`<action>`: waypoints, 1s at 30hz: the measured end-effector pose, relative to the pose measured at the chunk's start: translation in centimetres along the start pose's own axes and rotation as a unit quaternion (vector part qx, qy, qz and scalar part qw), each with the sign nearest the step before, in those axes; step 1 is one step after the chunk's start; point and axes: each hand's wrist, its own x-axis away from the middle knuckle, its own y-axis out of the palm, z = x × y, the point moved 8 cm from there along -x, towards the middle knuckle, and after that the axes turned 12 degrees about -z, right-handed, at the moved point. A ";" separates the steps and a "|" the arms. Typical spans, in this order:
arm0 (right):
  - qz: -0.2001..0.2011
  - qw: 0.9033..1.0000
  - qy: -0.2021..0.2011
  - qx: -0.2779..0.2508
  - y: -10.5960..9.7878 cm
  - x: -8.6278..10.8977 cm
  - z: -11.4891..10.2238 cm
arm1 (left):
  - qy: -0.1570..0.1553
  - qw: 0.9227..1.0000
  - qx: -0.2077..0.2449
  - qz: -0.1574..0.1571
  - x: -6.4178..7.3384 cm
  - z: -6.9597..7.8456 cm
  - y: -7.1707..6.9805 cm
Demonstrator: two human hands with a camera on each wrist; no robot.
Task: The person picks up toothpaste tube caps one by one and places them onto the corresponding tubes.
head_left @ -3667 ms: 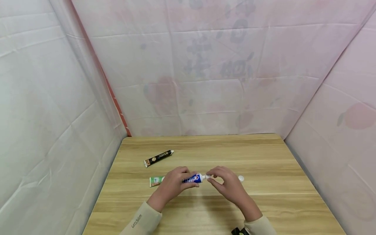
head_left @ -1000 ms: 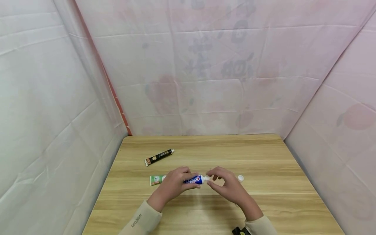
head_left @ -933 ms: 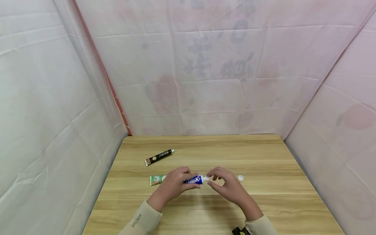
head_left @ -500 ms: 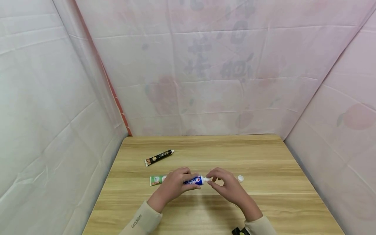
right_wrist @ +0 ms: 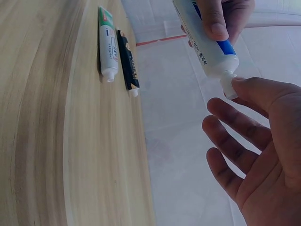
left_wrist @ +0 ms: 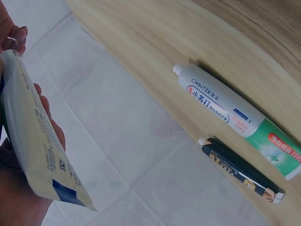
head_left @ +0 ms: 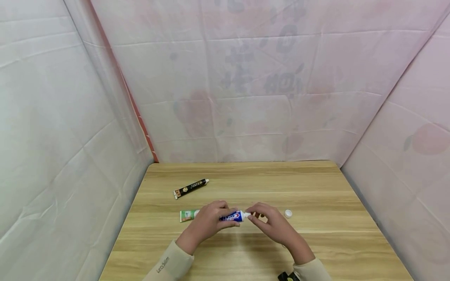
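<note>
The right hand (right_wrist: 277,165) pinched the small white plastic cap (right_wrist: 228,88) at the tip of a white-and-blue tube (right_wrist: 207,52), gripped by the left hand (right_wrist: 239,16). 2 tubes, a white-and-green tube (right_wrist: 107,47) and a slimmer black tube (right_wrist: 127,61), lay on the wood-grain table (right_wrist: 42,117).

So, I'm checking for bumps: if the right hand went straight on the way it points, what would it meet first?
Most likely the blue toothpaste tube, whose cap the right hand pinches; the left hand, gripping that tube, seems next.

A black tube (head_left: 191,189) lay aslant on the left of the wood-grain table (head_left: 316,187); a green-and-white tube (head_left: 187,215) lay apart from it, nearer the front. A small round white piece (head_left: 288,213) lay right of centre. Pale printed sheets (head_left: 246,128) hung on 3 sides.
</note>
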 end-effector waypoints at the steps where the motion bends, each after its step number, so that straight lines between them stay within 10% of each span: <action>1: -0.002 1.000 0.002 -0.001 0.1 0.0 0.0 | 0.001 1.000 0.001 0.000 0.0 0.0 0.0; 30: -0.055 0.996 0.042 -0.048 0.7 -0.2 1.5 | 0.025 1.000 0.002 -0.008 0.0 0.1 0.9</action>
